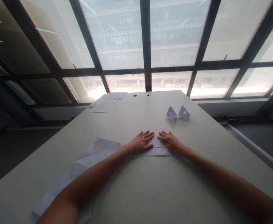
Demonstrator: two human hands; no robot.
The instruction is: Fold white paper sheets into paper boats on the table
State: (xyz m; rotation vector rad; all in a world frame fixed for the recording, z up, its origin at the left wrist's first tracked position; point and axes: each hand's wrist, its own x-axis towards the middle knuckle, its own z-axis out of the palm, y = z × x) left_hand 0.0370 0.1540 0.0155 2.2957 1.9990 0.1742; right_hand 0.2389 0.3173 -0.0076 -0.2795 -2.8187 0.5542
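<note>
A folded sheet of white paper [155,151] lies on the table in front of me, with crease lines across it and a long straight edge facing me. My left hand [141,143] rests flat on its left part, fingers stretched out and thumb pointing right. On the right part lies my right hand [170,141], also flat with its fingers spread. A narrow strip of paper shows between the two hands; the rest of its upper area is partly hidden under them.
Two folded paper boats [171,114] stand at the right beyond my hands. Large creased white sheets [96,152] lie left, partly under my left arm. More flat paper [101,106] sits at the far left of the white table [145,193]. Windows [122,34] rise behind.
</note>
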